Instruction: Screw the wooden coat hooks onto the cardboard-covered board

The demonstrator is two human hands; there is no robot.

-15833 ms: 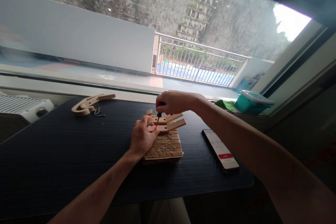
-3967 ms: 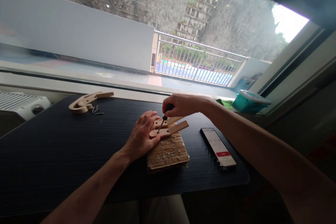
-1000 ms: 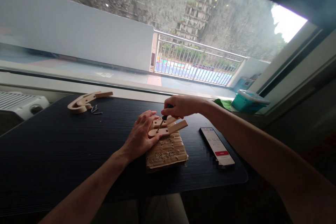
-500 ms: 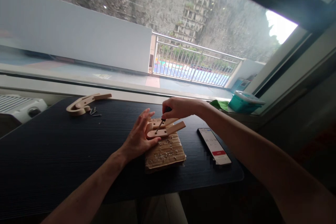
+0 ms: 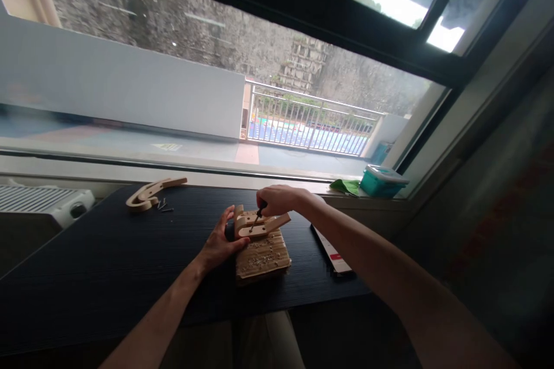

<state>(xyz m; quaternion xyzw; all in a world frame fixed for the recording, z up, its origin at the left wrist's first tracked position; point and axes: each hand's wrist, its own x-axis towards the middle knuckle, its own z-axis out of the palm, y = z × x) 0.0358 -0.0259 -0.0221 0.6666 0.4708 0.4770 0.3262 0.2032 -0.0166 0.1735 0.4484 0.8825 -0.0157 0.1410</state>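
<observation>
My right hand is closed around the dark handle of a screwdriver. Its shaft slants down, and the tip meets a hole near the left end of a pale curved wooden piece. My left hand grips that piece's left end, thumb in front and fingers behind. Under the wood lies a corrugated cardboard block strewn with small crumbs. At the back left of the table, another curved wooden piece rests beside several loose screws.
The dark table reaches up to the window sill. A phone lies at its right, partly behind my right forearm. A teal box and a green cloth sit on the sill. A white heater stands at the left.
The view has tilted up, and my right forearm now covers part of the phone. Both hands keep their places on the screwdriver and wooden piece; my left fingers sit closer to the wood.
</observation>
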